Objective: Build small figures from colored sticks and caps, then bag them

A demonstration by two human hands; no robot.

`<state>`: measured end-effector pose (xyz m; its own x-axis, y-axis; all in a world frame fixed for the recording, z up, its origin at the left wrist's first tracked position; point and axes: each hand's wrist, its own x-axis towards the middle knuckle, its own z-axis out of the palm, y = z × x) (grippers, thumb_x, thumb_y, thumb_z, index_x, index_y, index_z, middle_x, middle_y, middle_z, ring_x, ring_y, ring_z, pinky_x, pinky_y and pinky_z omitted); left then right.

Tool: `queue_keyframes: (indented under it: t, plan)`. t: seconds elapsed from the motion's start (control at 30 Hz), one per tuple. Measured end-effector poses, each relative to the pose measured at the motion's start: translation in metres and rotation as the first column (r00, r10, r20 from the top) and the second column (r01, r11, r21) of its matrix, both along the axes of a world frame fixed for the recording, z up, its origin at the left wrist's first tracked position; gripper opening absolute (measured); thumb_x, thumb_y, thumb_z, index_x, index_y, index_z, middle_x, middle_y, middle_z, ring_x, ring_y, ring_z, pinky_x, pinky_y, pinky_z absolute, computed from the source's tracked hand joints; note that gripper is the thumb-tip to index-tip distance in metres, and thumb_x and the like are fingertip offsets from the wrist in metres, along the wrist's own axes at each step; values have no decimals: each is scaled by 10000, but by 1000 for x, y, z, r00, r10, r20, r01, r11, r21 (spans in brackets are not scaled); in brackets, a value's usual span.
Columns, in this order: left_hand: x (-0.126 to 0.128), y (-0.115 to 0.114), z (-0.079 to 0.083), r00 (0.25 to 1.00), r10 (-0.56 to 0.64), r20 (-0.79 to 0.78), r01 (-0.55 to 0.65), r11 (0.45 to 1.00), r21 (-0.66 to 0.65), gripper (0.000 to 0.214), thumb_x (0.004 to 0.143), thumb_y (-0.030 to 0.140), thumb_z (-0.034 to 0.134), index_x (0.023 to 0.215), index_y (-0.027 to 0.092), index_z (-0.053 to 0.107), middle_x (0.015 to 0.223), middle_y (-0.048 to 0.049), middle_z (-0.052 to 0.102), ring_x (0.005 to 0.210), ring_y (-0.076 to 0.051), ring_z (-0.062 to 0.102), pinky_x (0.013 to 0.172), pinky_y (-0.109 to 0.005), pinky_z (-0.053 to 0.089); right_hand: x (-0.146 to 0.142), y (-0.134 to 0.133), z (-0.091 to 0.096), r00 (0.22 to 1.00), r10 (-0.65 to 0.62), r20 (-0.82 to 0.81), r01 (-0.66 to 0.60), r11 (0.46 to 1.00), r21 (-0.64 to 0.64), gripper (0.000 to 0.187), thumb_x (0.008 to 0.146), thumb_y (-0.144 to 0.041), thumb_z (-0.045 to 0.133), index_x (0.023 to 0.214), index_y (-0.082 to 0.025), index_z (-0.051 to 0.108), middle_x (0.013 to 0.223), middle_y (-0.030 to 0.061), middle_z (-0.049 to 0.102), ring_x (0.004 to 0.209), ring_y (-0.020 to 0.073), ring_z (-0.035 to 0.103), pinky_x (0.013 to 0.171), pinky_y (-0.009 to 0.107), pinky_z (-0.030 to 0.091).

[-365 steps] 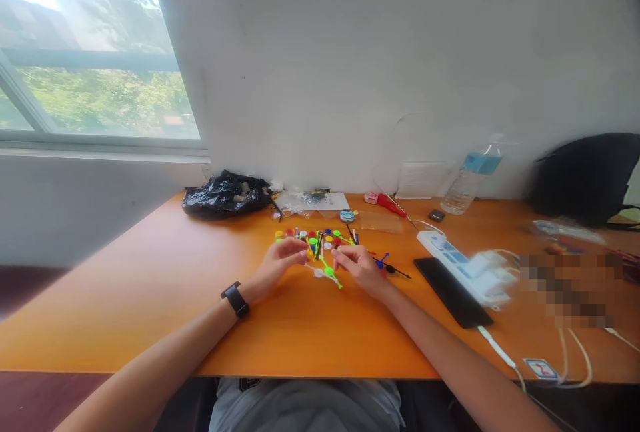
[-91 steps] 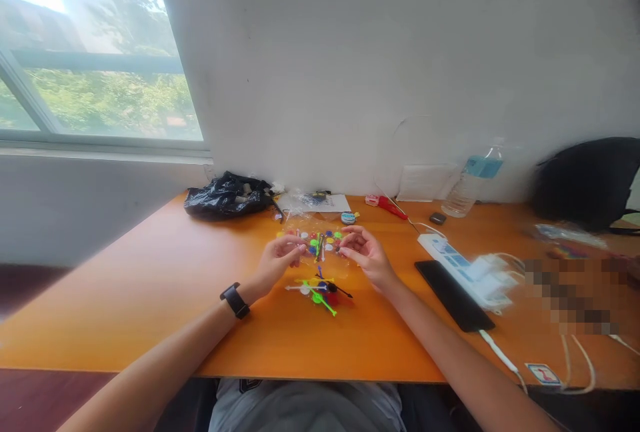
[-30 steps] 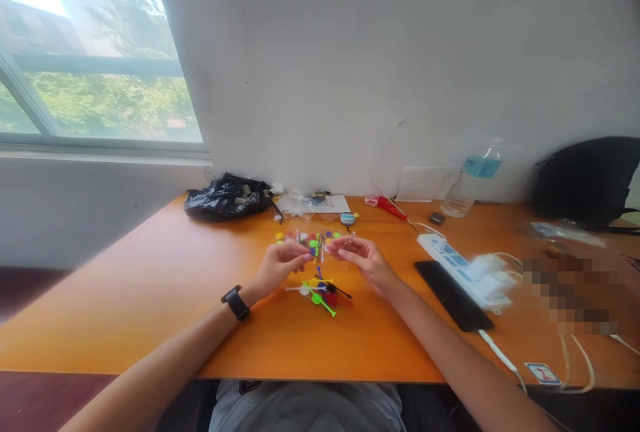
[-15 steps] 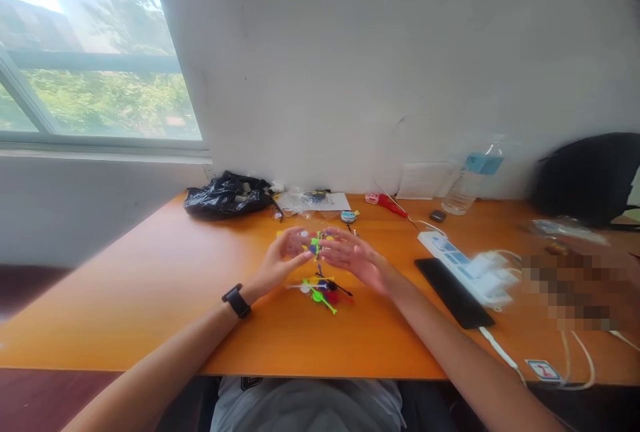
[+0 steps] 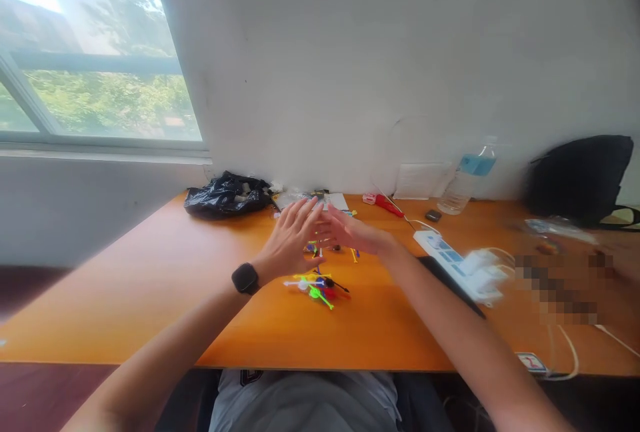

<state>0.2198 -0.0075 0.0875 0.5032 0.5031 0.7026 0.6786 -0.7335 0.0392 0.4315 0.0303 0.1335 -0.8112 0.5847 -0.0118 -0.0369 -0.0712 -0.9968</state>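
Note:
My left hand (image 5: 290,239) and my right hand (image 5: 353,233) are raised above the orange table (image 5: 150,285), fingers stretched out and meeting over a scatter of small coloured plastic discs and pins (image 5: 320,249). Neither hand holds anything that I can see. Nearer to me lies a small heap of joined coloured pins (image 5: 316,285), green, white, blue, red and black. A black watch (image 5: 245,279) is on my left wrist.
A black plastic bag (image 5: 225,195) lies at the back left by the wall. Papers (image 5: 330,200), a red tool (image 5: 383,203) and a water bottle (image 5: 463,179) stand along the wall. A white power strip (image 5: 460,262), cables and a dark bag (image 5: 580,175) are on the right.
Both hands have let go of the small pieces, opened flat and lifted forward over the scatter. The heap of joined pins stays where it was.

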Motion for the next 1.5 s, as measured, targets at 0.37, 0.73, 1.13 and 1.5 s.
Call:
queue_keyframes:
  t: [0.37,0.73,1.13,1.5]
  plan:
    - [-9,29,-39,974,173,145,-180,983,36,953,842,333,736,1657,143,279,1458,-213,579,1313,-408,520,1194,-562,298,-37,36,-11,998,-11,70,9,1000,21,451,930,-663,675,1042,-237,772,997,77,781,1000,248,738,819,368,648]
    - [-7,32,-63,942,226,247,-228,973,-22,893,884,421,753,1633,190,326,1352,-184,652,1242,-387,584,1116,-537,395,7,7,47,924,-150,352,-127,748,652,313,970,-478,660,1011,-202,801,888,36,758,753,180,679,606,252,505]
    - [-8,30,-64,881,89,464,-75,996,-48,848,906,427,751,1611,225,324,1359,-160,616,1208,-317,621,1076,-516,470,2,29,16,503,-120,856,-551,718,424,384,749,-471,825,987,-169,825,951,57,793,833,206,693,612,250,428]
    - [-13,36,-63,864,126,488,-118,992,-47,812,870,382,777,1558,231,372,1289,-132,633,1153,-300,625,1067,-505,462,-33,28,-30,343,-105,933,-653,687,318,272,646,-368,835,863,-205,821,934,37,797,827,221,702,596,269,413]
